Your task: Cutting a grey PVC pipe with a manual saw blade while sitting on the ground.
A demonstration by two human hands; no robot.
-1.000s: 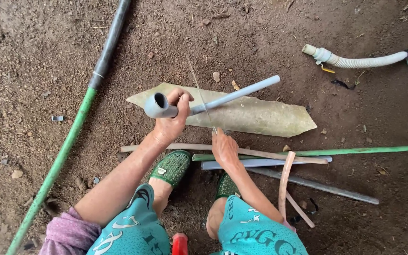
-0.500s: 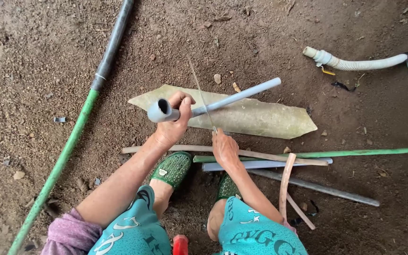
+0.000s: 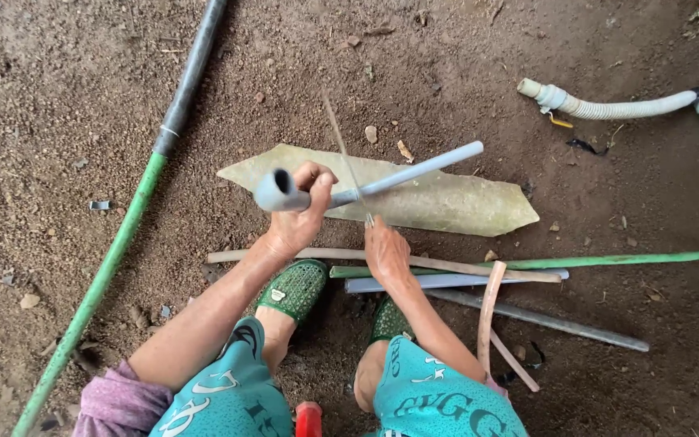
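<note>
Nearest the camera, green slippers (image 3: 294, 287) are worn on bare earth, and just beyond them a bundle of sticks and thin pipes (image 3: 446, 279) is laid crosswise. The right hand (image 3: 386, 251) is held above the bundle, fingers pinched on a thin blade (image 3: 341, 154) that is blurred. The left hand (image 3: 301, 214) is closed around a grey pipe (image 3: 402, 174), raised over a pale pointed slab (image 3: 438, 202).

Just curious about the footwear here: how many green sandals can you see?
2. The left sandal sits below the left hand; the right sandal is below the right hand, partly hidden by the forearm.
</note>
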